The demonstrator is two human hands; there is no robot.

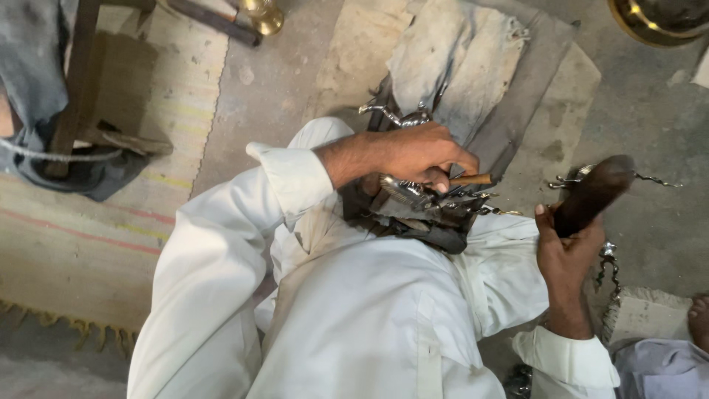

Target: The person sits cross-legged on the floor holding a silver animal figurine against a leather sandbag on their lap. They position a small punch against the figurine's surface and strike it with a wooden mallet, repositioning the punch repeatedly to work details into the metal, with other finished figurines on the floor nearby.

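Observation:
My left hand [417, 151] is closed around a thin wooden-handled punch [473, 179]. It presses the punch against a shiny silver metal ornament [410, 193] that rests on my lap over a dark pad [436, 235]. A curved silver part of the ornament [391, 114] sticks out above the hand. My right hand [565, 255] grips a dark wooden mallet [594, 193], held up to the right of the ornament and apart from it. White sleeves cover both arms.
A grey cloth [458, 59] lies on the concrete floor ahead. Silver chain pieces [607, 270] lie by my right hand. Brass vessels sit at the top right [657, 18] and top middle [264, 15]. A woven mat [74, 244] and a wooden frame [77, 81] are at left. Another person's foot [699, 318] is at the right edge.

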